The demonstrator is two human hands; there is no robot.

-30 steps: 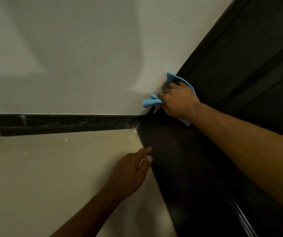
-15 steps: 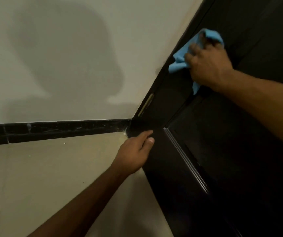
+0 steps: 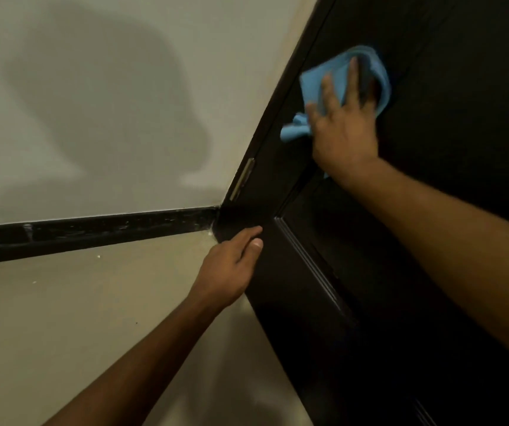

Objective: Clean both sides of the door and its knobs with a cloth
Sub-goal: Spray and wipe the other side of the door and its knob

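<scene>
Pressing a blue cloth (image 3: 344, 84) flat against the dark door (image 3: 431, 210), the right hand (image 3: 344, 133) has its fingers spread open over the fabric rather than closed around it; one bunched corner of the cloth sticks out to the left of the hand, beside the door's hinged edge. The cloth sits on the far part of the door face, above the raised panel moulding. A metal hinge (image 3: 242, 179) shows on the door edge, below and left of the cloth. The left hand (image 3: 231, 265) lies nearer, at the door's bottom left corner, its grip loose, fingers extended against the dark wood and holding nothing. Left of the door run a black skirting board (image 3: 93, 235), a pale wall (image 3: 109, 87) and a beige floor (image 3: 63, 318).
</scene>
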